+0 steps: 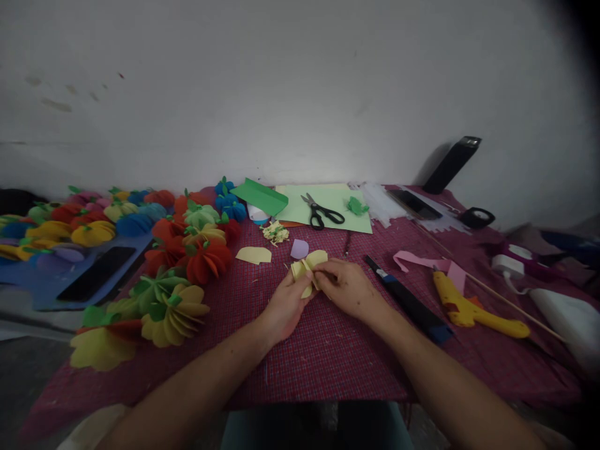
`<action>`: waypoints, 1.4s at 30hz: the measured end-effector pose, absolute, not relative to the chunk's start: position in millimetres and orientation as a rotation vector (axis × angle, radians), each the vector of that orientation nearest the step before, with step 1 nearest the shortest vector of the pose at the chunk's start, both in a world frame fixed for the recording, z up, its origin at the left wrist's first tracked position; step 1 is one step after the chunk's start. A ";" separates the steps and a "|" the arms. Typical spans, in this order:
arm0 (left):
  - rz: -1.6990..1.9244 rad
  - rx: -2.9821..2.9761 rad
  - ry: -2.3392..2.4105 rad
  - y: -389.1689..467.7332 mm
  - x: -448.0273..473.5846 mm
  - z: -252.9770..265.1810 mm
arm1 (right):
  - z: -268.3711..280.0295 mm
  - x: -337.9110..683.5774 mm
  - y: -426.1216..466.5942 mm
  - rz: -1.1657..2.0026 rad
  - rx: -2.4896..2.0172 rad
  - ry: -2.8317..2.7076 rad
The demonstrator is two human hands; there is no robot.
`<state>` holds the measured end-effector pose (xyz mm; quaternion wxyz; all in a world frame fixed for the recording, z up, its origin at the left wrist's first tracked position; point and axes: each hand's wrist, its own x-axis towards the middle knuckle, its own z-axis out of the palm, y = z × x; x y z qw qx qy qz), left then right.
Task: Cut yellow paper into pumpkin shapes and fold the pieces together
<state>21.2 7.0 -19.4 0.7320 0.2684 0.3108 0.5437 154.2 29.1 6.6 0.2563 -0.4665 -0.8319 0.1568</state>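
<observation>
Yellow folded paper pieces [308,270] are pinched between my two hands above the middle of the table. My left hand [285,307] grips them from the left with the thumb on top. From the right, the fingertips of my right hand [344,284] close on the paper's edge. Just beyond lie a small purple paper piece [299,249] and a flat yellow paper piece [254,255]. Behind those sits a little heap of yellow paper scraps [275,232]. Black-handled scissors [322,210] rest on a pale green sheet [359,224] at the back.
Many colourful paper pumpkins [206,259] crowd the left side, near a phone [97,274]. To the right lie a black utility knife [407,300], a yellow glue gun [473,309], a thin stick [520,307], pink ribbon [422,257] and black tape [477,217]. A wall stands behind.
</observation>
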 end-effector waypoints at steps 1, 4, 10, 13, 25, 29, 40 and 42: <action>1.198 0.596 0.683 7.0 21.3 -19.1 | 8.7 153.5 28.1 0.434 -1.260 -2.261; 1.197 0.598 0.701 7.2 21.2 -19.3 | 12.8 152.3 25.8 0.434 -1.255 -2.264; 1.190 0.622 0.736 7.6 19.4 -19.8 | 8.4 153.2 27.5 0.416 -1.193 -2.302; 1.180 0.633 0.745 7.3 20.0 -17.8 | 4.5 153.4 30.3 0.391 -1.266 -2.277; 1.258 0.421 0.835 15.6 9.5 -13.2 | -2.1 158.2 42.4 0.747 -1.312 -1.887; 1.212 0.548 0.895 15.7 5.6 -10.9 | -7.2 155.4 44.8 0.937 -1.215 -1.726; 1.282 1.166 1.234 24.1 -7.6 -10.1 | -13.3 148.4 46.1 1.387 -1.031 -1.572; 1.270 1.280 1.248 24.4 -11.6 -8.4 | -12.8 152.8 48.2 1.425 -1.015 -1.613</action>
